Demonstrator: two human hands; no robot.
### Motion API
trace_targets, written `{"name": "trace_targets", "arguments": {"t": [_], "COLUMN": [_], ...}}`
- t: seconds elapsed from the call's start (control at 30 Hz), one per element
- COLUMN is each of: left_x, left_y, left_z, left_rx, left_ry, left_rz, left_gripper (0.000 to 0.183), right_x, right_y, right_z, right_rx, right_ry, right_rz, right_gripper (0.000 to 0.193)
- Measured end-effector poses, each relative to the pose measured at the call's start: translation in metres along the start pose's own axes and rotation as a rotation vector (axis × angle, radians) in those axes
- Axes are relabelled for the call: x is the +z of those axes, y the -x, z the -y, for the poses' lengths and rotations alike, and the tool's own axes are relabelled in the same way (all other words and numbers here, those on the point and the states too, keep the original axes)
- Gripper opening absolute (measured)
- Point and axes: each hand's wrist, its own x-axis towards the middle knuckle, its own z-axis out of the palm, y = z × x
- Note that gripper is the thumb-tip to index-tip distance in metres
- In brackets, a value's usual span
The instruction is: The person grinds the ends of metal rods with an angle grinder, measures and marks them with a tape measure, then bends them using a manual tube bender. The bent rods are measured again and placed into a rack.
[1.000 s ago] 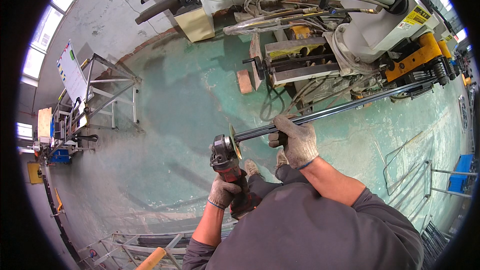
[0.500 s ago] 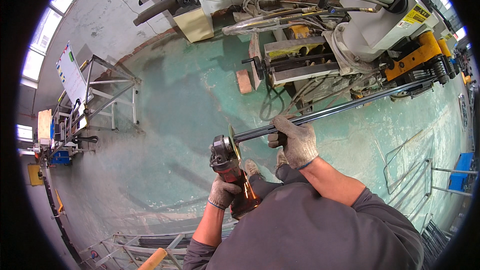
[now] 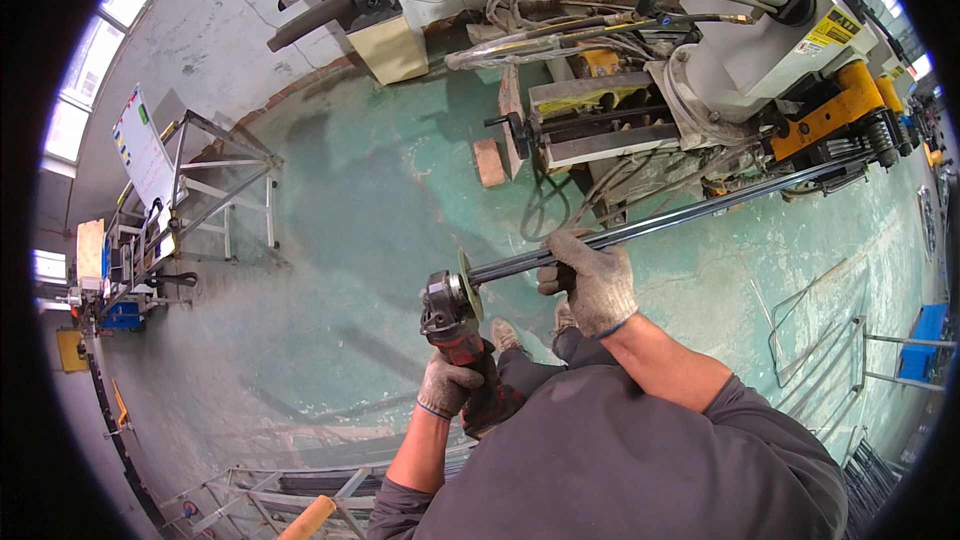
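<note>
My gloved left hand [image 3: 447, 385] is wrapped round the body of a red and black angle grinder [image 3: 458, 340]. The grinder's disc [image 3: 469, 285] stands upright at the near left end of several long dark metal rods [image 3: 690, 212]; whether disc and rods touch, I cannot tell. My right hand [image 3: 597, 285], also gloved, grips the bundled rods a short way from that end. From there the rods run up to the right, their far end by the orange part [image 3: 832, 115] of a large machine. No sparks show at the disc.
The machine with its crank and bed [image 3: 600, 120] fills the upper right. A brick [image 3: 489, 162] lies on the green floor beside it. Metal frames stand at left [image 3: 225, 190] and right [image 3: 862, 350], and a rack [image 3: 300, 485] of bars is behind me at the lower edge.
The orange sparks that streamed down past the grinder have stopped. The disc has shifted very slightly against the rod ends; both hands keep their hold.
</note>
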Motion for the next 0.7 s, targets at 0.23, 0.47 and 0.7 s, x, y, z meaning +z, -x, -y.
{"name": "trace_targets", "arguments": {"t": [0.23,0.47,0.7], "left_x": [-0.0007,-0.0058,-0.0038], "left_y": [0.0008,-0.0032,-0.0007], "left_z": [0.0035,0.0059,0.005], "left_rx": [0.028,0.002,-0.003], "left_ry": [-0.025,0.017,0.002], "left_rz": [-0.021,0.045,0.037], "left_gripper": [0.06,0.063,0.062], "right_x": [0.0009,0.0003,-0.0004], "right_y": [0.0019,0.0025,0.0021], "right_z": [0.0008,0.0005,0.0013], "right_rx": [-0.002,0.014,-0.002], "right_ry": [0.01,0.019,-0.012], "right_rz": [-0.013,-0.049,-0.021], "right_gripper": [0.017,0.019,0.027]}}
